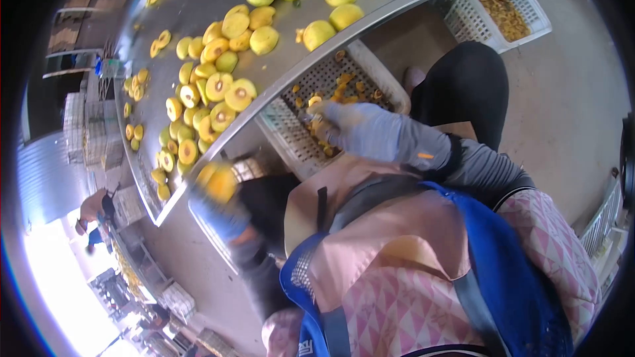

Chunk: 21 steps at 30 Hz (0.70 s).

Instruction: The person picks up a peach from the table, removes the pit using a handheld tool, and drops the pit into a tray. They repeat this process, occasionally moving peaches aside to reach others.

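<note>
Stainless steel sorting table (198,6) is covered in halved yellow fruit, and below its near edge our gloved left hand (218,208) grips a yellow fruit half (218,182), while our gloved right hand (357,129) looks closed over the white slotted plastic crate (284,132), further right.

This is a fruit-processing workshop, more factory floor than kitchen. A long steel table (198,13) carries dozens of whole and halved yellow fruits (218,86), and white plastic crates (291,135) of cut pieces stand below its edge on a bare concrete floor (569,86). More stacked crates (86,125) line the far side, where another worker (96,215) bends near a bright doorway.
</note>
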Motion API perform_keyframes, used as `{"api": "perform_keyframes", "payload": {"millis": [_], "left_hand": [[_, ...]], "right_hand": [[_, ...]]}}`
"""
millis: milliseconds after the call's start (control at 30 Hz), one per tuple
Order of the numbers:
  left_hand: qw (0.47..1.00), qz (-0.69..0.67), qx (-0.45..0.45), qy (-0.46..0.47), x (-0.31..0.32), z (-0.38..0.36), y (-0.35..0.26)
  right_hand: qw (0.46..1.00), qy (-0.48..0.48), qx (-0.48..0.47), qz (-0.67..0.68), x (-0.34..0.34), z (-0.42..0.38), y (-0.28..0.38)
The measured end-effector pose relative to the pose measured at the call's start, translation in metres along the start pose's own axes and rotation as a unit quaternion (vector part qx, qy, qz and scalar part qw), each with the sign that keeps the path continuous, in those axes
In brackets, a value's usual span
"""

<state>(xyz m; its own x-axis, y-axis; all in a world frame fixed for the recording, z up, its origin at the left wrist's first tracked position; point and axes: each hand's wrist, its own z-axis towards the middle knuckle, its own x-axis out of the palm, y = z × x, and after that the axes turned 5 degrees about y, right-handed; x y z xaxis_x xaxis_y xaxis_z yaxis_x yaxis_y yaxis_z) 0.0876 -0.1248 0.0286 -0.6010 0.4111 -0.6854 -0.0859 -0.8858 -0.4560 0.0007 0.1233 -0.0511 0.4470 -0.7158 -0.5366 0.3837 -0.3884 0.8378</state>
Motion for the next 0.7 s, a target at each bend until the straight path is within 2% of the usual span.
{"api": "perform_keyframes", "payload": {"millis": [33,67,133,167,200,233,267,333,400,433,467,500,533,567,600,633,667,700], "left_hand": [[0.95,-0.127,-0.285,-0.015,-0.027,0.008,-0.014],[0.953,-0.1,-0.283,-0.047,-0.05,-0.003,0.033],[0.955,-0.007,-0.295,-0.018,-0.092,-0.031,0.11],[0.957,-0.012,-0.29,-0.016,-0.104,-0.037,0.126],[0.932,0.155,-0.304,0.12,-0.113,-0.038,0.138],[0.864,0.316,-0.304,0.247,-0.111,-0.03,0.134],[0.867,0.315,-0.3,0.244,-0.102,-0.023,0.13],[0.947,0.22,-0.201,0.121,-0.057,0.012,0.081],[0.979,0.108,-0.092,0.145,-0.007,0.052,0.065],[0.978,-0.006,-0.099,0.185,0.023,0.075,0.031],[0.951,-0.095,-0.187,0.228,0.054,0.095,-0.002],[0.94,-0.161,-0.15,0.262,0.091,0.109,-0.008],[0.92,-0.151,-0.15,0.33,0.117,0.123,-0.032],[0.931,-0.032,0.155,0.328,0.149,0.137,-0.031],[0.844,0.089,0.443,0.289,0.178,0.146,-0.03],[0.841,0.086,0.447,0.291,0.2,0.152,-0.036],[0.876,0.059,0.248,0.409,0.221,0.154,-0.046],[0.862,0.031,0.035,0.506,0.232,0.153,-0.052]], "right_hand": [[0.998,0.049,0.03,-0.012,-0.008,-0.002,0.006],[0.998,0.039,0.036,-0.018,-0.015,-0.004,0.01],[0.986,0.117,0.061,-0.103,-0.024,-0.003,0.016],[0.979,0.133,0.152,0.033,-0.018,0.004,0.012],[0.98,0.126,0.152,0.031,-0.018,0.003,0.008],[0.99,0.101,0.086,-0.039,-0.019,0.001,0.004],[0.991,0.076,0.019,-0.11,-0.02,0.0,0.003],[0.993,0.071,0.017,-0.093,-0.031,0.0,0.012],[0.998,0.05,0.02,-0.039,-0.039,-0.001,0.019],[0.998,0.05,0.02,-0.038,-0.041,-0.001,0.02],[1.0,0.018,0.018,-0.011,-0.044,-0.001,0.021],[1.0,-0.016,0.018,0.015,-0.047,-0.001,0.019],[1.0,-0.019,0.02,0.014,-0.047,-0.001,0.017],[0.998,-0.046,0.019,0.024,-0.046,-0.001,0.013],[0.997,-0.072,0.017,0.035,-0.047,-0.001,0.009],[0.996,-0.076,0.021,0.035,-0.051,-0.001,0.009],[0.997,-0.056,0.041,0.04,-0.058,-0.001,0.011],[0.997,-0.036,0.06,0.045,-0.062,-0.002,0.012]]}}
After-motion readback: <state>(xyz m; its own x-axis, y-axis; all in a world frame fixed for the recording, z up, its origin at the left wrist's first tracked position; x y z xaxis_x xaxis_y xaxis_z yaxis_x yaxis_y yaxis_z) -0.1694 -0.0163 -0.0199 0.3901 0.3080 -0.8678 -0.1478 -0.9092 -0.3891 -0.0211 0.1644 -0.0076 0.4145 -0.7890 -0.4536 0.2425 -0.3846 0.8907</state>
